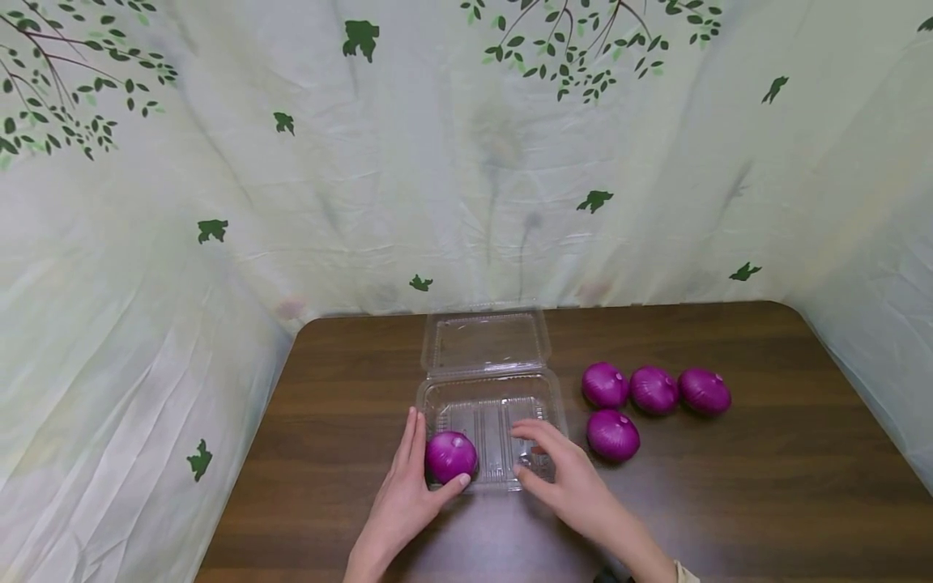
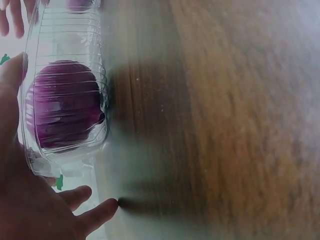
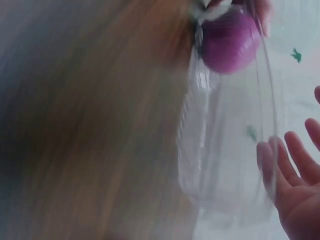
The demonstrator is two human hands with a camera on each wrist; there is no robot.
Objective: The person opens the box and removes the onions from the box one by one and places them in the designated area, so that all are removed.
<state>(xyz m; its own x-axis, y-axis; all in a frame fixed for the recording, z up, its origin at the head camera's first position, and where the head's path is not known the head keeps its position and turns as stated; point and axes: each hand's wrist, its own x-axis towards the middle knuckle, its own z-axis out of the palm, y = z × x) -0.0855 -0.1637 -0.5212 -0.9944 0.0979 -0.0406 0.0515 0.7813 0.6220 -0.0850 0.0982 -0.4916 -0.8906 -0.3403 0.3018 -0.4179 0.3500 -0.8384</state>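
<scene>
A clear plastic clamshell container (image 1: 490,405) lies with its lid (image 1: 487,342) folded back. One red onion (image 1: 450,457) sits in its front left part, also seen through the ribbed wall as a purple onion (image 2: 67,105). My left hand (image 1: 408,494) rests at that corner, fingers straight along the left side and thumb at the front rim. Over the right part of the container hovers my right hand (image 1: 572,478), fingers spread and slightly bent, holding nothing. In the right wrist view, the right hand's fingertips (image 3: 267,150) are beside the rim; whether they touch it I cannot tell.
Several more red onions (image 1: 654,390) stand on the brown wooden table (image 1: 729,502) right of the container, the closest being the front onion (image 1: 613,436). A pale leaf-printed curtain (image 1: 474,162) hangs behind the table and along its sides.
</scene>
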